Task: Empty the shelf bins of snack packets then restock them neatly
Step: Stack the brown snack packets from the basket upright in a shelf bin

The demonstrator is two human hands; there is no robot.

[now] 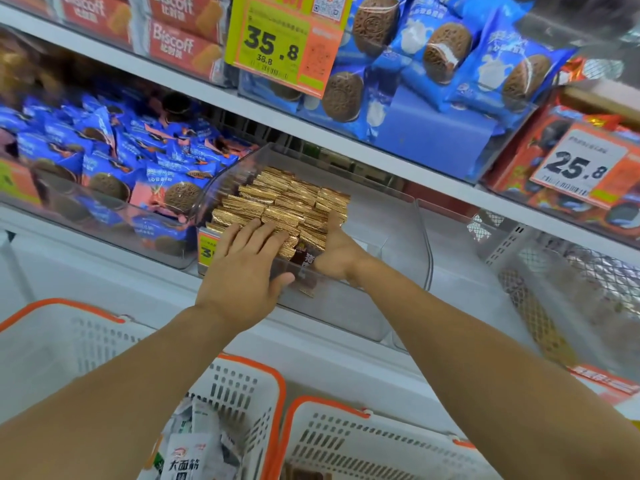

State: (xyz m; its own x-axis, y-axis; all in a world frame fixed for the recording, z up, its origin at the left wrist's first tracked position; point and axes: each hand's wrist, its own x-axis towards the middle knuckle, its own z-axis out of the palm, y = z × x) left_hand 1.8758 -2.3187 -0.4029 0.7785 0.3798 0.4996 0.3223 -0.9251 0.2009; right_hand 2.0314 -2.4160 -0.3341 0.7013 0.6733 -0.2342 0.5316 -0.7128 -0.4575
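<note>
Head view: clear plastic shelf bin [398,237] at frame centre holds rows of gold foil-wrapped snack packets [284,202], long axes running left-right across the bin. Left hand [242,271] lies flat, fingers straight, on the front rows; right hand [337,251] presses their right edge, gripping nothing visible, so both sit at the stack. Right fingers hidden behind packets; white orange-rimmed baskets [242,393] cut off at bottom.

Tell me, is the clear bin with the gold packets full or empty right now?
Partly full. Gold packets fill the clear bin's left side, with both hands on them; its right side shows bare floor.
</note>
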